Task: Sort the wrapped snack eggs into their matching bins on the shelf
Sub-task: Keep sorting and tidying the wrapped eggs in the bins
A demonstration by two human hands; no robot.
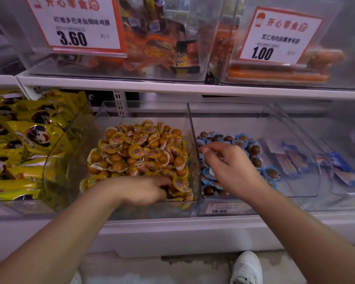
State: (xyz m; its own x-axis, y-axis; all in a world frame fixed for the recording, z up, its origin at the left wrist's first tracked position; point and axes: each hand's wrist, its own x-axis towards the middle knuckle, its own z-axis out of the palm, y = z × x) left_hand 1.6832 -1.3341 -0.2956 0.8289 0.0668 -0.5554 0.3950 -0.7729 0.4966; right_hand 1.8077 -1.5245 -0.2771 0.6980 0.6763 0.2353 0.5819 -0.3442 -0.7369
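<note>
A clear bin point(131, 210) in the middle of the lower shelf holds a heap of yellow-wrapped snack eggs point(139, 148). To its right, past a clear divider point(193, 152), a second bin point(230, 210) holds blue-wrapped snack eggs point(242, 140). My left hand point(143, 189) reaches into the front of the yellow heap, fingertips buried among the eggs; what they hold is hidden. My right hand point(230, 165) hovers over the blue eggs, fingers curled down, with a blue-wrapped egg point(210, 173) showing under the palm.
Yellow snack bags point(23, 140) fill the bin at left. Blue and white packets point(295, 160) lie in bins at right. The upper shelf point(172, 89) carries clear bins with price signs point(76, 23). A price label point(221, 209) fronts the blue bin. A white shoe point(247, 267) is below.
</note>
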